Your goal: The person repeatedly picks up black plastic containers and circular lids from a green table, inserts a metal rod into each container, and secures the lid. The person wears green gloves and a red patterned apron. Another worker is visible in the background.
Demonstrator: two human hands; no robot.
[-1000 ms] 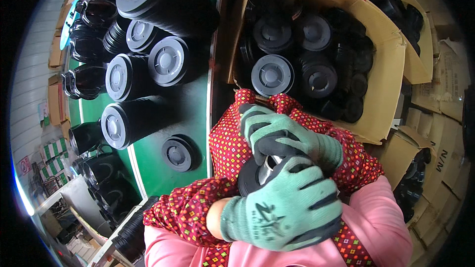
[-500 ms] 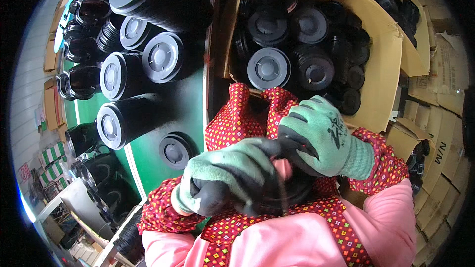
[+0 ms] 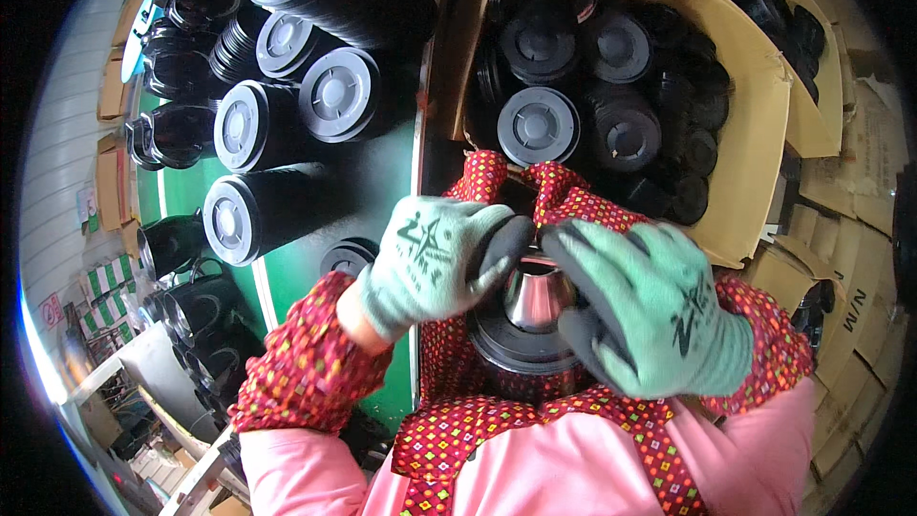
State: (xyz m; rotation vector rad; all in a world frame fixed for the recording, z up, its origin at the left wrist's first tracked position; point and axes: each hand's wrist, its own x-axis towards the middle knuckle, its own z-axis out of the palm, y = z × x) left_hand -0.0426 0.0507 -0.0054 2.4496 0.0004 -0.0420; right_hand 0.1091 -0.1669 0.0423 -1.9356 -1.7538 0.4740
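In front of my body a shiny metal cone-shaped piece (image 3: 537,298) stands on a round black ridged part (image 3: 516,342). My left hand (image 3: 444,258), in a green glove with dark fingertips, is closed in a pinch at the upper left of the metal piece. My right hand (image 3: 659,311), gloved alike, curves along the piece's right side. Its fingers reach the top edge near the left fingertips, and its thumb lies lower down beside the metal. What lies between the fingertips is hidden.
On the left, stacks of black round discs (image 3: 336,96) lie on a green table (image 3: 382,377). A cardboard box (image 3: 764,124) ahead to the right holds more black discs and stacks. Black curved parts (image 3: 181,129) line the far left. Flattened cartons (image 3: 850,325) stand at right.
My hands have drawn apart slightly, the left turning upward and the right lowering. The metal piece between them now shows clearly. The whole view has shifted a little.
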